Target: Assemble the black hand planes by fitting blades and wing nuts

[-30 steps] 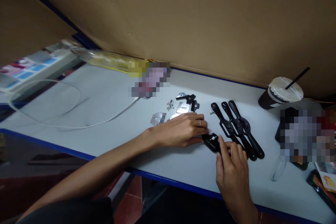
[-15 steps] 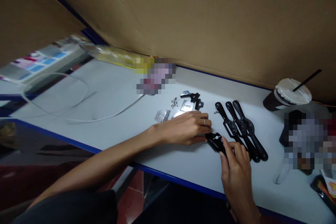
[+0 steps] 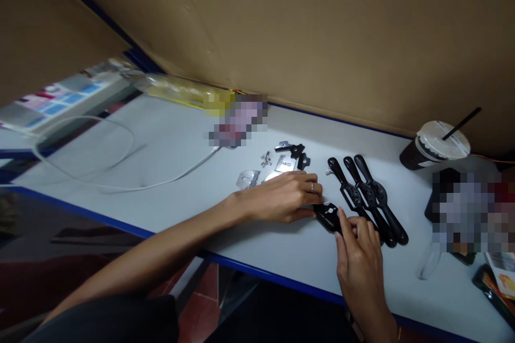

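One black tool (image 3: 326, 218) is held in the grip of the left hand (image 3: 290, 196) and right hand (image 3: 359, 254).

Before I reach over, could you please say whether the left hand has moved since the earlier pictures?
No, the left hand keeps its place relative to the silver wing screws, with no visible shift either way.

- An upright dark cup (image 3: 411, 155) with a whitish lid (image 3: 442, 140) and slanting black straw (image 3: 462, 122), near the tall brown board wall (image 3: 289, 27)
- A thin white cable (image 3: 196, 167) looping left from a flat, pinkish, pixelated object (image 3: 240, 120)
- A clear-and-yellow plastic packet (image 3: 177, 91) along the wall
- A black object (image 3: 436, 187), partly pixelated, near the cup
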`<state>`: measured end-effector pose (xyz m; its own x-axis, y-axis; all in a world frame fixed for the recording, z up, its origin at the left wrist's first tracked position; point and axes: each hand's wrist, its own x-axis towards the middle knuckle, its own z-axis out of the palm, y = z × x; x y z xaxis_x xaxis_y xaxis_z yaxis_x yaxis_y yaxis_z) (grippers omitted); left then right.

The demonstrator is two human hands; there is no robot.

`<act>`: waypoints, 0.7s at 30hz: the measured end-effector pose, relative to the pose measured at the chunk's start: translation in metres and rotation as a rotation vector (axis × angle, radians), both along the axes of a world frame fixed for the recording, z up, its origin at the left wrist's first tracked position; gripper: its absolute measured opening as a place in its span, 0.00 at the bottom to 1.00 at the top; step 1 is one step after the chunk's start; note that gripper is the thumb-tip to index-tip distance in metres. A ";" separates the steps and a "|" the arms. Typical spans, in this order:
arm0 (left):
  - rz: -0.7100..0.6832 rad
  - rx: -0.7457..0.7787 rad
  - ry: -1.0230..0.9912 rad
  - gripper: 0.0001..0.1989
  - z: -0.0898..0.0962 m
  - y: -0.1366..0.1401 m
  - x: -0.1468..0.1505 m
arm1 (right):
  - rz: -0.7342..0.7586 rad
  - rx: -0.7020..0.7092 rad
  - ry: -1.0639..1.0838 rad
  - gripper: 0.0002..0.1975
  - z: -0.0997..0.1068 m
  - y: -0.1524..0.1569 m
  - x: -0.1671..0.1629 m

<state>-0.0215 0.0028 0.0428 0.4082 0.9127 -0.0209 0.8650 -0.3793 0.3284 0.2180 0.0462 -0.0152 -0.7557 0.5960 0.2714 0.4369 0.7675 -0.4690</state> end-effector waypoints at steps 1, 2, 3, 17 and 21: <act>0.000 -0.002 0.001 0.11 0.000 0.000 0.000 | 0.000 -0.001 0.002 0.23 0.000 0.000 0.000; -0.001 -0.003 0.001 0.12 0.000 0.000 0.000 | 0.001 -0.006 0.003 0.23 0.000 0.000 0.000; -0.002 -0.002 0.000 0.12 -0.001 0.000 0.000 | 0.001 -0.012 0.004 0.23 0.000 0.000 0.000; 0.026 -0.015 -0.017 0.14 -0.001 -0.001 -0.001 | -0.043 -0.024 0.067 0.25 0.001 -0.002 0.000; 0.009 -0.042 -0.014 0.17 -0.002 -0.001 0.000 | -0.021 -0.031 0.056 0.24 0.002 -0.001 0.000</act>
<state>-0.0220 0.0023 0.0412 0.4006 0.9147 -0.0534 0.8636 -0.3575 0.3554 0.2183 0.0452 -0.0137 -0.7272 0.6205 0.2935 0.4255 0.7430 -0.5167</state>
